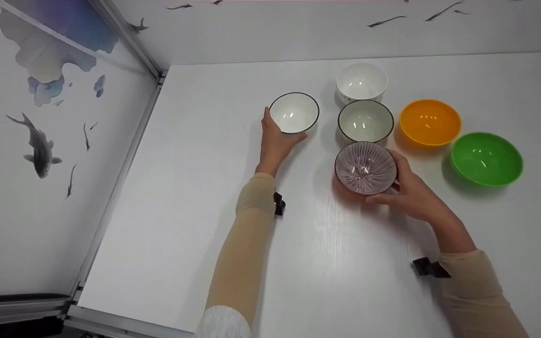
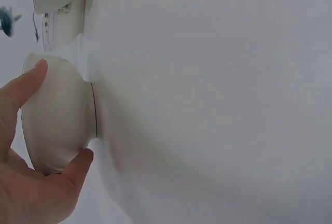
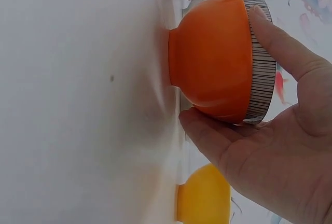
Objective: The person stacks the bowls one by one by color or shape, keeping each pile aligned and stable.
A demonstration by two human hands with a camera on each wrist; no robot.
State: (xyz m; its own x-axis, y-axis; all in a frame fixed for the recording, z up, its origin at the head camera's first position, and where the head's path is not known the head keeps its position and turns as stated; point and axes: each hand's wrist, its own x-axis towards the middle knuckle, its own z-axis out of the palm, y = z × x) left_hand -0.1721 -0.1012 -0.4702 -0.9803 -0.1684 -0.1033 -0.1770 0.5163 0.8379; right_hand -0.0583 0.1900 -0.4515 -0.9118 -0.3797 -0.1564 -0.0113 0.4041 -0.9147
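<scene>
My left hand [image 1: 276,143] holds a white bowl [image 1: 295,112] with a thin dark rim, thumb and fingers spread around its near side. In the left wrist view, the fingertips lie along the outer wall of this white bowl [image 2: 57,110]. My right hand [image 1: 413,192] grips a striped bowl [image 1: 366,168] from its right side. The right wrist view shows its outside as orange [image 3: 212,58] below a black-and-white striped band [image 3: 263,63]; the thumb lies on that band and the other fingers reach beneath.
Directly beyond the striped bowl stands a pale dark-rimmed bowl [image 1: 366,121], with a white bowl [image 1: 361,83] behind it. To the right are a yellow-orange bowl [image 1: 430,123] and a green bowl [image 1: 486,159]. Panels with fish pictures [image 1: 41,150] border the white table [image 1: 181,164] left and back.
</scene>
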